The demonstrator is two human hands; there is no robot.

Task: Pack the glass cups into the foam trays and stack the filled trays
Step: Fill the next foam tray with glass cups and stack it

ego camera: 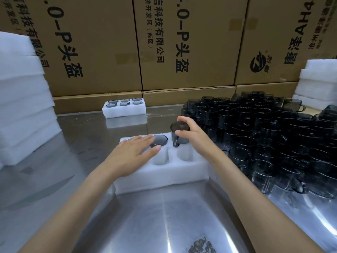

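The foam tray [164, 172] in the middle of the frame is a soft white block, matte and slightly fuzzy at its edges, with round wells cut into its top. It lies on the tabletop [145, 225], a brushed steel sheet that throws back streaks of light and faint reflections. My left hand [131, 154] lies flat on the tray's left half, palm down, fingers straight and a little spread, fingertips touching the flat round base of a smoky dark glass cup [160, 140] seated upside down in a back-row well. My right hand [189, 136] comes in from the lower right, wrist bent, fingers and thumb curled round a second dark cup [179, 133], clamped on its smooth cylindrical wall. This cup is inverted, its small loop handle toward me, and sits at the back right well, only partly in. Two front wells just below it show bare white foam.

To the right of the frame a dense crowd of loose cups [264, 136], all the same translucent grey-black glass with handles, covers the tabletop. Toward the upper middle a filled tray [124, 110] holds six cups. White foam stacks [23, 99] rise at the left edge and the upper right. Brown cardboard cartons [182, 42] with black print wall the back.
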